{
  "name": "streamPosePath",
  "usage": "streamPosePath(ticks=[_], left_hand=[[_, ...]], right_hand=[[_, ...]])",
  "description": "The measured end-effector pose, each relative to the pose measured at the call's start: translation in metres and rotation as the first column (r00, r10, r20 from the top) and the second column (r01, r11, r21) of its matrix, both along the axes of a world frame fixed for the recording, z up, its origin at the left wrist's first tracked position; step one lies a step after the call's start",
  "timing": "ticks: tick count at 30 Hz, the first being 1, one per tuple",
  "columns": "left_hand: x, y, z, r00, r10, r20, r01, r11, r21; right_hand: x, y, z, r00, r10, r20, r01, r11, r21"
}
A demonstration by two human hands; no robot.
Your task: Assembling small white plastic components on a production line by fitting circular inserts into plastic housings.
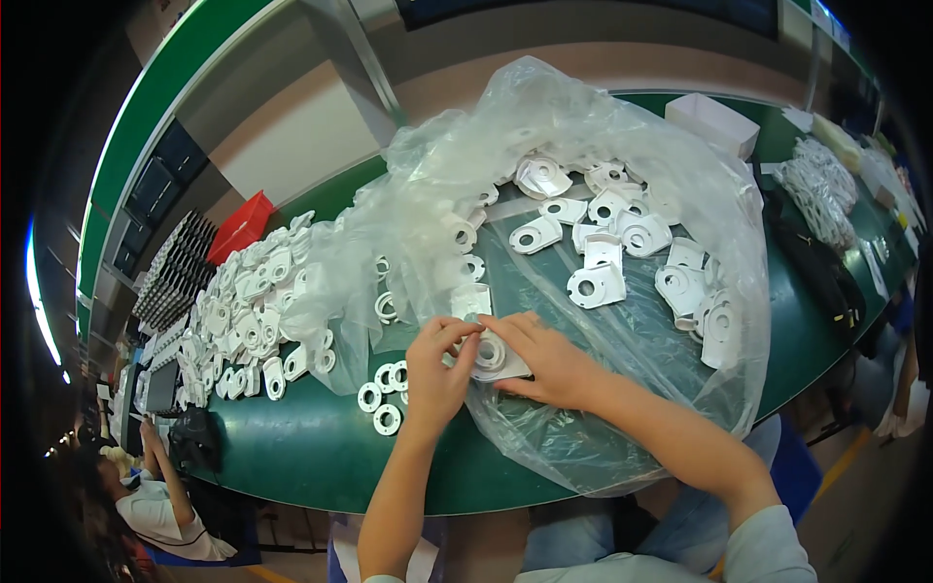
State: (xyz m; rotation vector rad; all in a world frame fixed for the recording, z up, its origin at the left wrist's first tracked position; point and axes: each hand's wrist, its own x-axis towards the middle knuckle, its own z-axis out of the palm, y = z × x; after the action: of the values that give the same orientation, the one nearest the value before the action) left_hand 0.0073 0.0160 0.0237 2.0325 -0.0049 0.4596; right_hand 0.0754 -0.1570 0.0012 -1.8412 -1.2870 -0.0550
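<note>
Both hands meet over a white plastic part [493, 358] with a round ring-shaped hub, low above the clear plastic bag. My left hand [439, 374] is closed, its thumb and forefinger pinched at the part's upper left edge; what lies right under the fingertips is hidden. My right hand [552, 364] grips the same part from the right, fingers over its top and thumb along its lower edge. Just beyond the fingertips lies another white plastic piece [472, 299]. Several loose white rings, one of them a flat ring [387, 420], lie left of my left wrist.
A large clear plastic bag [622, 428] spreads over the green table [292, 452], with several white plastic parts [597, 285] on it. Left is a heap of similar parts [255, 316], near a red bin [241, 228] and stacked dark trays [175, 272]. A white box [712, 124] stands far right. Another person [165, 505] sits at left.
</note>
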Motion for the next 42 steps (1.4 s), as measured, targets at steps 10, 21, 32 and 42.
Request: streamPosePath(ticks=[10, 21, 32, 42], left_hand=[[-0.006, -0.009, -0.008, 0.997, 0.072, -0.020, -0.071, 0.996, 0.046], [-0.007, -0.004, -0.009, 0.999, -0.043, -0.023, 0.043, 0.999, 0.005], [0.056, 0.130, -0.018, 0.859, 0.505, 0.089, -0.407, 0.565, 0.718], [0.072, 0.140, 0.009, 0.837, 0.543, -0.060, -0.238, 0.462, 0.855]], right_hand=[[0.000, 0.000, -0.002, 1.000, -0.023, -0.003, 0.023, 0.999, 0.036], [0.011, -0.012, 0.003, 0.562, 0.139, -0.815, -0.123, 0.989, 0.084], [0.013, -0.011, 0.002, 0.436, 0.124, -0.891, -0.034, 0.992, 0.122], [0.017, -0.009, -0.001, 0.388, 0.176, -0.905, -0.036, 0.984, 0.176]])
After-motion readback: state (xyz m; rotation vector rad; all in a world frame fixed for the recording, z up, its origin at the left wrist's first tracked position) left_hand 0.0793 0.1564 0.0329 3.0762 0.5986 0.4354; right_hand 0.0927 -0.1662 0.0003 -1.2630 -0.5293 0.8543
